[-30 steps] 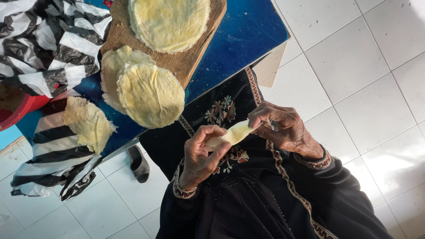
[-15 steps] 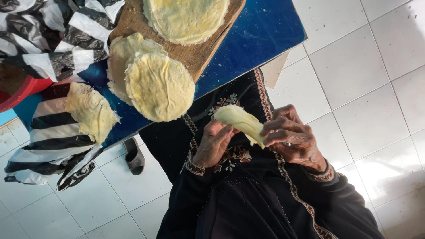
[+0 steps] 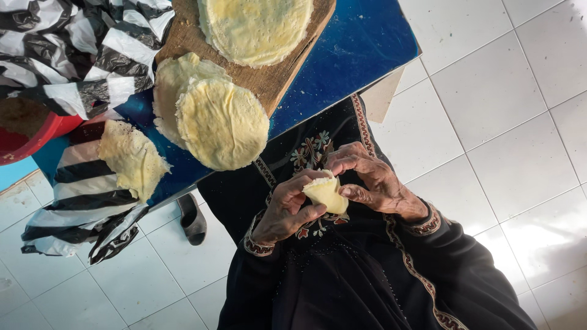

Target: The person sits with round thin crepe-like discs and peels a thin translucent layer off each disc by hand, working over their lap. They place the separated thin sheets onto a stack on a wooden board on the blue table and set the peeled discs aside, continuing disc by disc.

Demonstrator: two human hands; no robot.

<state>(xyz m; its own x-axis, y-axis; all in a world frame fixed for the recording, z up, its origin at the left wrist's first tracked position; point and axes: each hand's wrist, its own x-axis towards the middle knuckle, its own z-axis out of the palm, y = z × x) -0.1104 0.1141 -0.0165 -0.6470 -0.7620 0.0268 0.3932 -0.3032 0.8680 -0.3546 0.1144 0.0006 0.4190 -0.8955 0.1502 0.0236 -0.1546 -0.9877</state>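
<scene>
Both my hands hold a small folded piece of pale yellow dough (image 3: 326, 194) over my lap, in front of my dark embroidered dress. My left hand (image 3: 286, 211) cups it from below, thumb against its lower edge. My right hand (image 3: 374, 178) pinches its right side with curled fingers. On the blue table (image 3: 351, 52) above my hands lies a stack of round flat dough sheets (image 3: 223, 125), partly resting on a wooden board (image 3: 269, 79). Another round sheet (image 3: 257, 27) lies on that board.
A torn dough piece (image 3: 131, 160) lies on black-and-white striped plastic (image 3: 79, 195) that hangs off the table's left edge. A red bowl (image 3: 27, 143) stands at the far left. A dark sandal (image 3: 192, 217) lies on the white tiled floor (image 3: 507, 110).
The dough piece was spread wider between my hands half a second ago; now it is folded small and my hands are closer together, lower in the view.
</scene>
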